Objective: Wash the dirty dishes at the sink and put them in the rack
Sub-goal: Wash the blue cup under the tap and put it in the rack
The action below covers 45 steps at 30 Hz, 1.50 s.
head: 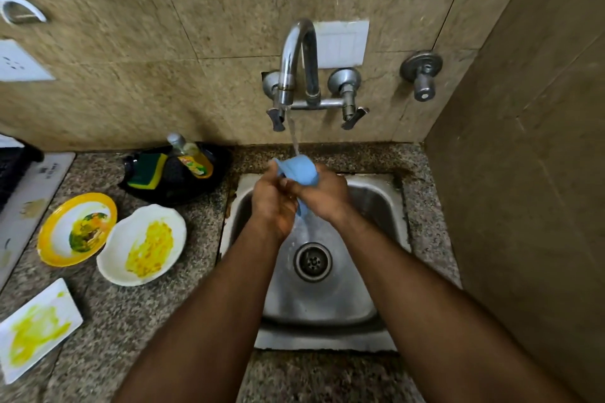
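Step in hand: the person rinses a small blue dish (299, 170) under the running tap (296, 65), above the far edge of the sink (376, 196).
Left hand: the left hand (273, 198) curls its fingers round the dish's left side and holds it.
Right hand: the right hand (322, 195) grips the dish from the right, fingers wrapped over it; much of the dish is hidden between the two hands.
Still dirty: a yellow-rimmed plate (77, 229), a white bowl (142, 245) and a white rectangular plate (37, 329) lie on the counter (131, 321) left of the sink, all smeared yellow.
Supplies: a sponge (147, 172) and a soap bottle (193, 159) rest in a black tray (176, 186) far left of the sink.
Rack: not in view.
Risk, slip: wet hands on a smooth dish may lose it, so it drops into the steel basin.
Risk, splash: the stream strikes the dish's curved surface high up and may spray the counter.
Risk, knock: an elbow swinging left may catch the bowl, which touches the yellow-rimmed plate.
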### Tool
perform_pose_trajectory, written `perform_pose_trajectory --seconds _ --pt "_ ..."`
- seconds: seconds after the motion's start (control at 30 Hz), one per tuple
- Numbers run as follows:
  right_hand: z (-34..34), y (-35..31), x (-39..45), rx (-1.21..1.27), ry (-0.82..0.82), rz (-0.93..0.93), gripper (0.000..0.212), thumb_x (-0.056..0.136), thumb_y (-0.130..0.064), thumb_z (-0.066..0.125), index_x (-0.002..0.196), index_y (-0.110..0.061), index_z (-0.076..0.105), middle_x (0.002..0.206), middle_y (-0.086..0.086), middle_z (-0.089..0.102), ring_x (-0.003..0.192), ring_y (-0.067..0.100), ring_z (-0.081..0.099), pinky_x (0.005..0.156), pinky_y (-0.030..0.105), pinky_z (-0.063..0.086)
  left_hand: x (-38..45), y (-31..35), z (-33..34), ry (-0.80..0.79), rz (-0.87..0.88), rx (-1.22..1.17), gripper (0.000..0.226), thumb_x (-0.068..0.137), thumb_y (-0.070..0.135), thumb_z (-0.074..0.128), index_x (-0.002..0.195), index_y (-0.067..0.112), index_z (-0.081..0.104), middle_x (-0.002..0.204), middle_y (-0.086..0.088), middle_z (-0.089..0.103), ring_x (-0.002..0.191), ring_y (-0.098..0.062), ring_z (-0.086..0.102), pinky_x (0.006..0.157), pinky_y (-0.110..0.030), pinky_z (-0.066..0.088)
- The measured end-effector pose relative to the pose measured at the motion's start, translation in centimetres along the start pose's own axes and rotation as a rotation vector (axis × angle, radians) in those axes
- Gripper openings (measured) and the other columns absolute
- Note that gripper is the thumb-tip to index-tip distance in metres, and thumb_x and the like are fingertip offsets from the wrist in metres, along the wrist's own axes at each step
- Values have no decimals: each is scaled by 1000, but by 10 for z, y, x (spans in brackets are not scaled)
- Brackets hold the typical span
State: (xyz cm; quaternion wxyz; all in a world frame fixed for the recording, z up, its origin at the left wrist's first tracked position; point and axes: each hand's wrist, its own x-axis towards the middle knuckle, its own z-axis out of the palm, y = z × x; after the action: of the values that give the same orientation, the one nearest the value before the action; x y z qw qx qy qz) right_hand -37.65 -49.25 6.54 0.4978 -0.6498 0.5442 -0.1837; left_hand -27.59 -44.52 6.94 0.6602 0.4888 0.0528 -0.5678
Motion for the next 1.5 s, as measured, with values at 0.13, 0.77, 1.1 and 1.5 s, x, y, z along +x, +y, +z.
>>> perform_pose_trajectory --seconds 0.13,0.77,1.1,1.5 --pt "2 3 -22 -533 -80 -245 77 97 -47 56 159 -22 17 149 14 50 118 36 61 94 43 53 6 -3 -5 55 34 73 39 105 12 46 140 -6 50 118 -22 68 89 -30 68 59 -31 60" --pt "-13 25 -18 -446 -114 -415 71 101 -43 55 159 -11 30 164 10 33 151 24 30 124 34 22 17 4 -8 196 -45 94 38 105 18 30 118 -4 58 112 -24 63 103 -38 60 98 -45 45" --pt "13 4 -43 -812 -143 -560 75 99 -19 48 162 -8 9 170 12 9 158 24 6 128 40 7 33 -4 -29 260 -34 34 32 105 17 35 98 4 63 100 -15 65 87 -28 63 77 -35 55" --pt "18 1 -19 -609 112 -201 81 100 -60 37 155 -1 32 161 19 33 150 31 29 125 42 21 16 -7 -9 260 45 11 36 103 17 41 122 -7 59 119 -27 66 99 -38 65 88 -47 53"
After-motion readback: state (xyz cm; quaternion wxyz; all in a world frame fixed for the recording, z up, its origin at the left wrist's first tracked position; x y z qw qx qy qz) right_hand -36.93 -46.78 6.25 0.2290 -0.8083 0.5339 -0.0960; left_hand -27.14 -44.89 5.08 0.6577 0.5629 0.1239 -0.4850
